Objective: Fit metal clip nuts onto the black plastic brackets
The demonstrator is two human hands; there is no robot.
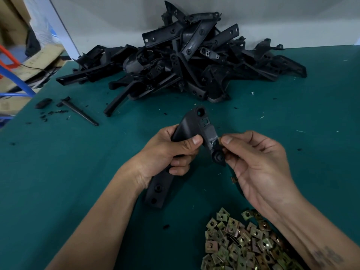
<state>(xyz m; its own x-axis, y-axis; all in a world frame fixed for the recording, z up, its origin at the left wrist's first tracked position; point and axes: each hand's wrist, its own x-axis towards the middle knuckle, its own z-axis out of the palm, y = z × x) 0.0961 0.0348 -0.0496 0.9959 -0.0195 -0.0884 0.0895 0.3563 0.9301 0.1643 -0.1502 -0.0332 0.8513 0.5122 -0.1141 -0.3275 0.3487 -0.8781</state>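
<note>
My left hand point(171, 152) grips a black plastic bracket point(196, 125) around its middle, above the green table. The bracket's lower end point(157, 191) sticks out below my palm. My right hand point(253, 162) pinches a small brass-coloured clip nut point(219, 140) between thumb and forefinger, right against the bracket's right edge. Another clip nut point(233, 179) peeks out under my right palm. A heap of loose clip nuts point(243, 244) lies at the front right, partly under my right forearm.
A large pile of black brackets point(185, 61) fills the back of the green table point(78, 162) against the wall. A thin black rod point(79, 112) and small black scraps lie at the left. Cardboard and blue and red bars stand beyond the table's left edge.
</note>
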